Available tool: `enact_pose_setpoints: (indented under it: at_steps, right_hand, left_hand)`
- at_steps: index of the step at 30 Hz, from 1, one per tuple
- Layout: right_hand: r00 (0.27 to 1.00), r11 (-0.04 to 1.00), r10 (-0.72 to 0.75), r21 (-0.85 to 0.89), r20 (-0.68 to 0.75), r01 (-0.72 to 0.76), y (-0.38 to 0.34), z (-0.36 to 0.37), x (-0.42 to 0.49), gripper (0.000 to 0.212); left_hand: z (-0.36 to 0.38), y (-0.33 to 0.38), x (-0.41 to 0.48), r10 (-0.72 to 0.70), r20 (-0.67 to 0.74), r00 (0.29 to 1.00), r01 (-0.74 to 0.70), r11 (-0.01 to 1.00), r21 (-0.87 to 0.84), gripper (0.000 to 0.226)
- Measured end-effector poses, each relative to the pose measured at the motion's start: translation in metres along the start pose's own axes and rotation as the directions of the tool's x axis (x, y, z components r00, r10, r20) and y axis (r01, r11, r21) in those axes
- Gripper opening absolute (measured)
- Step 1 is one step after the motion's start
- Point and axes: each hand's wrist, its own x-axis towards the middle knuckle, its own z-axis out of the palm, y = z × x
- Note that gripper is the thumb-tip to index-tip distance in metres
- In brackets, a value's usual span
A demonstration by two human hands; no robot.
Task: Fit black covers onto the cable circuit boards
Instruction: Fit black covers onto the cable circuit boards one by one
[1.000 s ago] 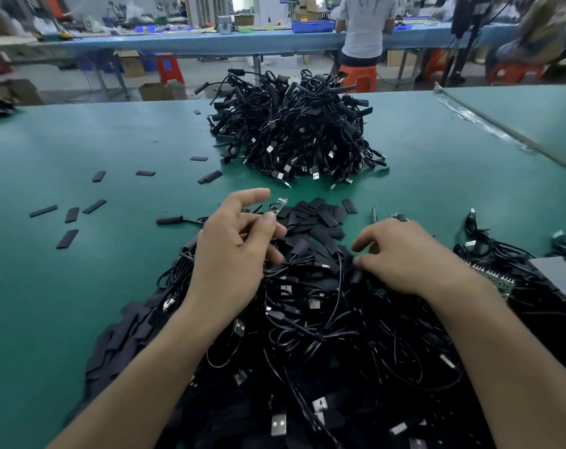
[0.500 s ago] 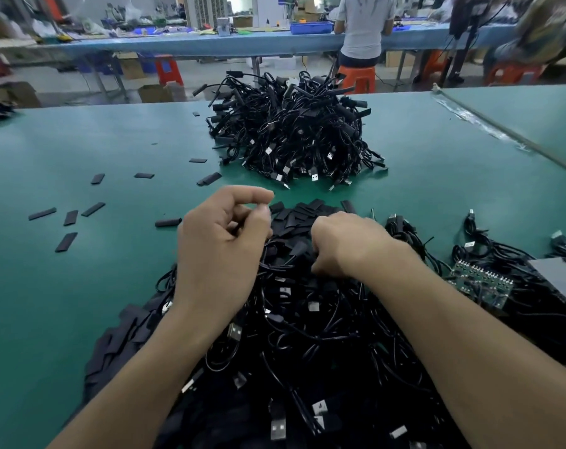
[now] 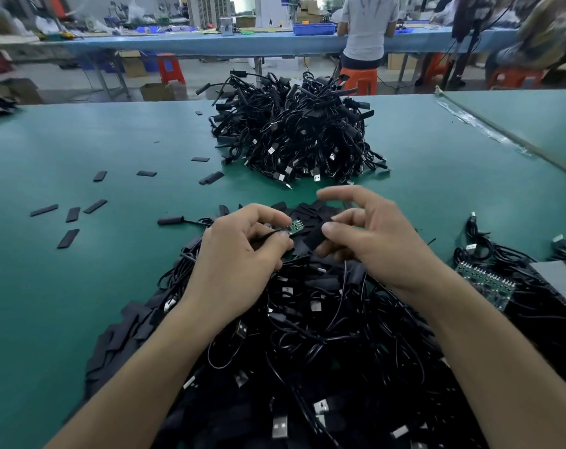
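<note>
pinching circuit board in left hand grip, end exposed | pinching black cover in right hand grip just beside, aligning to sleeve

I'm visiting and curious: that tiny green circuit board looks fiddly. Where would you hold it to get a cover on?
Probably at its cable end, coming from the left, as the left hand does. The green circuit board is small and flat, so pinching there leaves its free end bare, pointing right toward the black cover held by the right hand.
</note>
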Motion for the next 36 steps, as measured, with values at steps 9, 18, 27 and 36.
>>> enact_pose_setpoints:
  at_steps: [9,18,27,36]
  right_hand:
    - [0.995,0.982,-0.040,0.179,-0.091,0.056,0.006,0.004,-0.009,0.011]
    - [0.976,0.974,-0.219,-0.060,-0.004,0.219,0.008,0.013,-0.013,0.027]
    - [0.966,0.978,-0.208,-0.043,-0.156,0.203,0.009,0.004,-0.009,0.025]
    - [0.978,0.984,-0.171,0.030,-0.122,0.176,0.009,0.000,-0.007,0.019]
  left_hand:
    - [-0.001,0.000,0.001,-0.008,0.027,1.000,0.010,0.995,-0.096,0.016]
    - [-0.001,-0.003,0.001,-0.042,0.011,0.999,0.043,0.990,-0.135,0.018]
    - [-0.002,-0.003,0.003,-0.032,-0.036,0.999,0.026,0.987,-0.156,0.014]
    - [-0.003,-0.001,0.003,-0.010,-0.023,1.000,0.007,0.992,-0.129,0.018]
